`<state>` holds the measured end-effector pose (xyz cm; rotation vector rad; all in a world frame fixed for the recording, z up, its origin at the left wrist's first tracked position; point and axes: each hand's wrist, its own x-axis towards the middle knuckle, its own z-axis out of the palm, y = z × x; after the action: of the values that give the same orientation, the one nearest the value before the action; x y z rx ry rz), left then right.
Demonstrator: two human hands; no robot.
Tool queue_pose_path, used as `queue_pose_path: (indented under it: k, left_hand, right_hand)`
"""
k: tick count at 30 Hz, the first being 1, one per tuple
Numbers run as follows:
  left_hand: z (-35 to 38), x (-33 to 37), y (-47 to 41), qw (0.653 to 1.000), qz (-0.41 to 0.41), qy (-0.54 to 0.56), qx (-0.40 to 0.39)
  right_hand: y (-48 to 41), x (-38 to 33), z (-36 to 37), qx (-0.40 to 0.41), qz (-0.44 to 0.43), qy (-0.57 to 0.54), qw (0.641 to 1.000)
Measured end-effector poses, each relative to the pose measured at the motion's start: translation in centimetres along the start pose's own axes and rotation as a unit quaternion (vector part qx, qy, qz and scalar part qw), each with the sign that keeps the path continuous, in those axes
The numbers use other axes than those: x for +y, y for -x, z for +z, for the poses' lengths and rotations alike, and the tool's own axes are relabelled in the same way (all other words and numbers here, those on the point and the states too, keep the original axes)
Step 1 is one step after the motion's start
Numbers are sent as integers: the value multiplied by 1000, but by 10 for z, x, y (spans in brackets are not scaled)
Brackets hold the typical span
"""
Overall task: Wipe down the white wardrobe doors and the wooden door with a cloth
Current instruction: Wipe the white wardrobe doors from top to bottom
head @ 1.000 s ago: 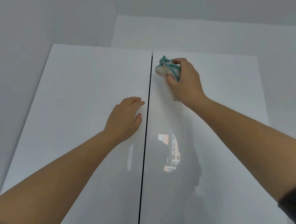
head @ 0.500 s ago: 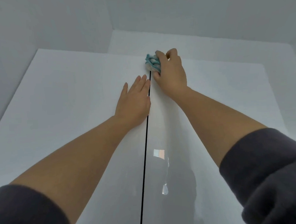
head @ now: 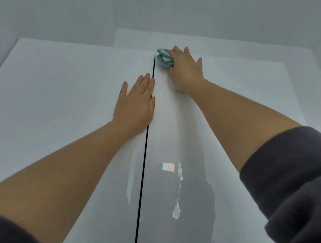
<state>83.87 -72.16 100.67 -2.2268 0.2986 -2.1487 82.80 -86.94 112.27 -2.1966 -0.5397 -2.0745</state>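
- Teal cloth (head: 164, 59) sits bunched under the right hand (head: 186, 71), at the right wardrobe door's (head: 237, 109) top, beside the seam (head: 144, 158).
- The right hand's fingers lie spread, pressing it.
- Left hand (head: 135, 106), flat and released, rests on the left wardrobe door (head: 55, 97).

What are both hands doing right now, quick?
Left hand: open, flat on the left wardrobe door.
Right hand: open, pressing the teal cloth against the right wardrobe door.
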Motion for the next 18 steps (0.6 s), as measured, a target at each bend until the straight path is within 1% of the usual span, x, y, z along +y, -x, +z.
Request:
queue_pose_path:
  k: [7, 13, 18]
  left_hand:
    - [-1, 6, -2, 1000, -19, 18, 0]
    - [1, 9, -2, 999, -30, 24, 18]
    - [2, 8, -2, 999, -30, 21, 16]
  right_hand:
    - [7, 48, -13, 10, 46, -11, 999]
    - [21, 101, -33, 27, 114, -28, 993]
    - [29, 128, -44, 37, 150, -16, 988]
